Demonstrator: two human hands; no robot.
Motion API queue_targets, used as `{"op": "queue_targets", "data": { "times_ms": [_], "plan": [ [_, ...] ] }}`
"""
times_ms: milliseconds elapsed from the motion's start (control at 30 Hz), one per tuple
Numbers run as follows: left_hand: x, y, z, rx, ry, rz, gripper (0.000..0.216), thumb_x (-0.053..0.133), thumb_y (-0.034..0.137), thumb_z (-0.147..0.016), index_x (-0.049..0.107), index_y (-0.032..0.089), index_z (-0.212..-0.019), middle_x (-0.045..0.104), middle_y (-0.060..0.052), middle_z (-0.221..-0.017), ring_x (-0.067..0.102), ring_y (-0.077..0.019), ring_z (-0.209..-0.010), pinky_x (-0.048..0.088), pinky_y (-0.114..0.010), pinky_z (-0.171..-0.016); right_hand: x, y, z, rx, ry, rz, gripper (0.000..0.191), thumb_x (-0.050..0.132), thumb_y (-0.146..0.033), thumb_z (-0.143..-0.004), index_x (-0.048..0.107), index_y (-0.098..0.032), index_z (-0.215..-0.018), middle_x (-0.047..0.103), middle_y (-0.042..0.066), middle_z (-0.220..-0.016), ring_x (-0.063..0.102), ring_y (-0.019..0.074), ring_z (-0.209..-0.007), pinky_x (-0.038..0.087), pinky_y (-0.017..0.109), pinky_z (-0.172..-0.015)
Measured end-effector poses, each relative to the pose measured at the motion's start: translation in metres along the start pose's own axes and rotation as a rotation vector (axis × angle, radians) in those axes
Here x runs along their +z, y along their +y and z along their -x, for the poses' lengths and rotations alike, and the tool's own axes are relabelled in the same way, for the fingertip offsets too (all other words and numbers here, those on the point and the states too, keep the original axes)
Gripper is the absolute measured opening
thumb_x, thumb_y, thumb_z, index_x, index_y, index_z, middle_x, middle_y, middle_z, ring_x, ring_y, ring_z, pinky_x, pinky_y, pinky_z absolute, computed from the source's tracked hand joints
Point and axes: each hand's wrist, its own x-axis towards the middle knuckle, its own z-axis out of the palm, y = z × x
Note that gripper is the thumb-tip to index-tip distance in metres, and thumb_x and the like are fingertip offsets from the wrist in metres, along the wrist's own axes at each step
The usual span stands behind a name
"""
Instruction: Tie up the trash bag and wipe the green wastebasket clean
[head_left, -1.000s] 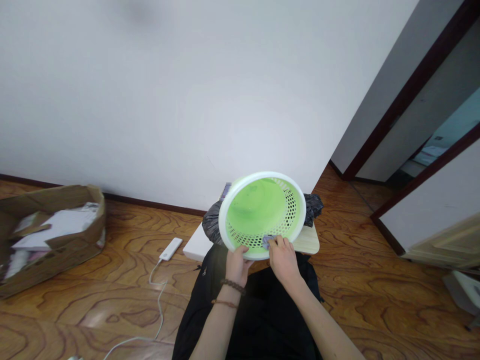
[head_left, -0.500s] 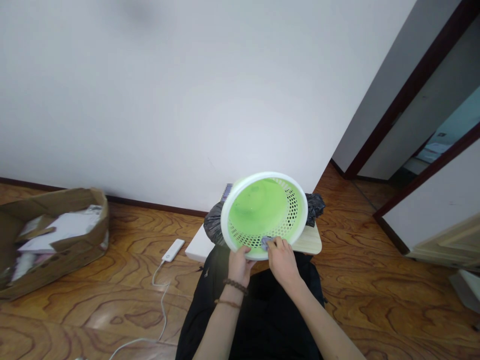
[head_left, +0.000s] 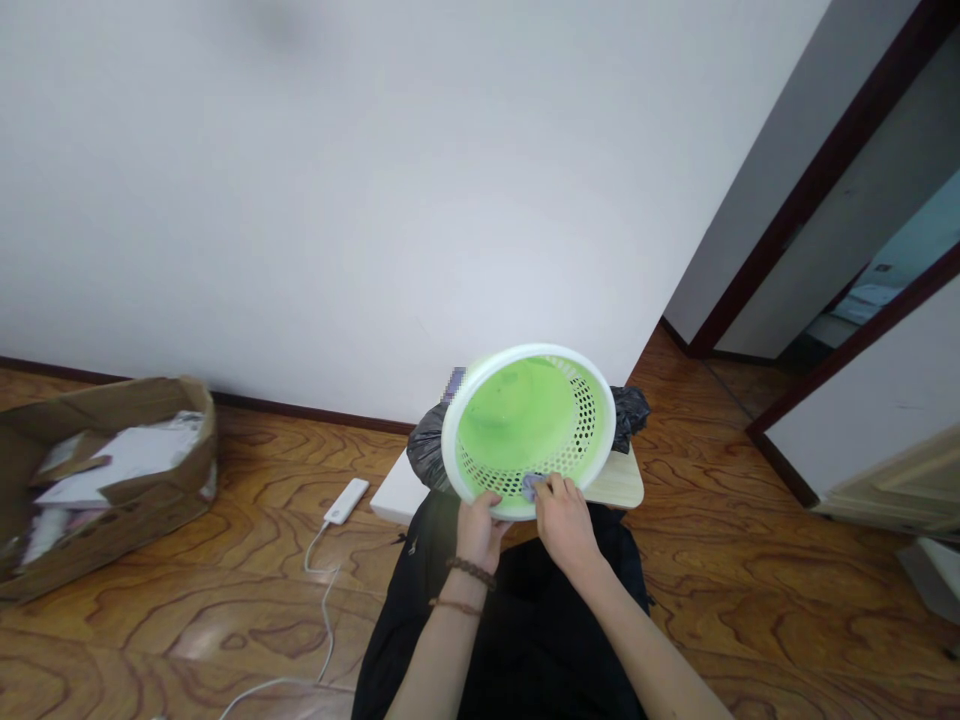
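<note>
A round green plastic basket with a white rim and perforated sides is tilted so its inside faces me. My left hand grips the near rim, thumb over the inside and fingers underneath. Just right of it, my right hand is closed on a crumpled greyish-purple cloth, which is pressed to the holed inner wall near the rim. Behind the basket, black plastic bags stick out on both sides.
A small table or stool, white on the left and pale wood on the right, stands against the wall. On the wooden floor lie a white power strip with its cord and, far left, an open cardboard box with papers. A doorway is at right.
</note>
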Motion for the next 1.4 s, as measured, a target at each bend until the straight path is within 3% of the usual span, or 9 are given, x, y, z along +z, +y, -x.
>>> {"op": "queue_targets", "data": {
  "times_ms": [1400],
  "plan": [
    [-0.0016, 0.0008, -0.0034, -0.015, -0.003, -0.010, 0.055, 0.049, 0.001, -0.061, 0.049, 0.018, -0.114, 0.064, -0.011, -0.101, 0.065, -0.0209, -0.079, 0.054, -0.034, -0.064, 0.0052, -0.0046, 0.0018, -0.032, 0.032, -0.024, 0.027, 0.035, -0.022, -0.090, 0.056, -0.020, -0.106, 0.050, 0.009, -0.098, 0.045, 0.0207, -0.092, 0.034, 0.032, -0.080]
  ]
}}
